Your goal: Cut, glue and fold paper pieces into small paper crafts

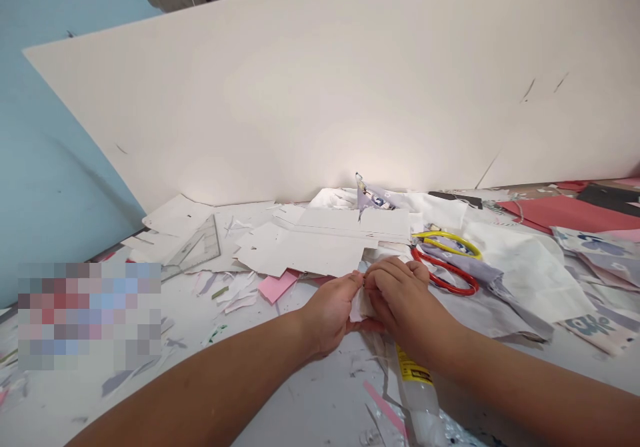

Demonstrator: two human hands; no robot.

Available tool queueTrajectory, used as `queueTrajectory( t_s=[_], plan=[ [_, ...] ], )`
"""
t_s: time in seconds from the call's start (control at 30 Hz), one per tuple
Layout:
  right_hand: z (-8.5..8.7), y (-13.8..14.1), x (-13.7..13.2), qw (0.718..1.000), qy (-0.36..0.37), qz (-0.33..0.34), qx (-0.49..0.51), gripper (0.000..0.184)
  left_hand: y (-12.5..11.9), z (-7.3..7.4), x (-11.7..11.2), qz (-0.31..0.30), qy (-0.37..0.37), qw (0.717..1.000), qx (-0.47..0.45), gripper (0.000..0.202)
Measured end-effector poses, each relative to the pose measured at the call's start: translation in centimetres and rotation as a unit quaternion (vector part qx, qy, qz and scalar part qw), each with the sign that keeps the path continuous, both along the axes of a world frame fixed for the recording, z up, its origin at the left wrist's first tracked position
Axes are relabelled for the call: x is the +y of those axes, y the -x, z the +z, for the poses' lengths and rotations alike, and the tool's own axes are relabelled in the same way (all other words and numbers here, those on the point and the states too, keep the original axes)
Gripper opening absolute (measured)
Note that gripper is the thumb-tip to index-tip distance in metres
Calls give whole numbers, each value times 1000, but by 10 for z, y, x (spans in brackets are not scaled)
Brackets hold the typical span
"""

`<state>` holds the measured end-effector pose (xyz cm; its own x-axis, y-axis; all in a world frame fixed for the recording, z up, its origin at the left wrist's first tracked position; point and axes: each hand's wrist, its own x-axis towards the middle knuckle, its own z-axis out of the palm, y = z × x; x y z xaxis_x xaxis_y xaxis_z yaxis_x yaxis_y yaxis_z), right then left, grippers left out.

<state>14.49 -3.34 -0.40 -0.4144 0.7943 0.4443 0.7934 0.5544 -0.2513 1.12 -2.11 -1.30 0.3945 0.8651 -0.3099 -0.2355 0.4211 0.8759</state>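
Observation:
My left hand (pixel 330 310) and my right hand (pixel 400 293) meet at the middle of the table, fingers curled. Between them they pinch a small white piece of paper (pixel 359 305), mostly hidden by the fingers. Just behind the hands lies a stack of cut white card sheets (pixel 310 243). To the right of my right hand lie scissors with red and yellow handles (pixel 447 260). Under my right forearm lies a glue bottle with a yellow label (pixel 417 387).
A large white board (pixel 350 87) leans upright at the back. A clear set square (pixel 197 247) lies at the left, a pink note (pixel 277 285) near the card. Patterned fabric (pixel 595 250) and red sheets (pixel 565 212) sit at the right. Paper scraps litter the tabletop.

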Motion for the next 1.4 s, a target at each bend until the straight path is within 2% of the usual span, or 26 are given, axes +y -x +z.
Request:
queueTrajectory(
  t_s=[0.3,0.43,0.57,0.63,0.8,0.97,1.1,1.23,1.3,1.4],
  plan=[
    [1,0,-1,1000,13,-1,3,23,1,1,0,1,1,1000,5,25],
    [2,-2,-3,999,23,-1,31,21,5,3,2,-51,-4,999,-10,33],
    [3,-5,-1,997,24,-12,67,15,10,5,3,-119,-32,992,-24,20],
    [6,-8,0,995,36,-21,88,10,11,5,4,-133,-32,990,-12,21],
    [14,-19,4,983,81,-52,158,13,9,4,5,-111,-21,993,-17,31],
    [14,-23,6,979,147,2,140,12,7,6,4,-95,-12,995,2,23],
    [11,-21,6,981,146,20,128,13,6,4,3,-63,-17,998,23,26],
    [10,-19,8,978,148,1,144,16,6,2,3,-59,-16,998,28,28],
    [14,-23,9,973,147,-16,176,16,6,1,3,-60,-19,998,24,29],
    [32,-34,5,975,135,-16,177,9,6,3,1,-51,-32,998,32,32]
  ],
)
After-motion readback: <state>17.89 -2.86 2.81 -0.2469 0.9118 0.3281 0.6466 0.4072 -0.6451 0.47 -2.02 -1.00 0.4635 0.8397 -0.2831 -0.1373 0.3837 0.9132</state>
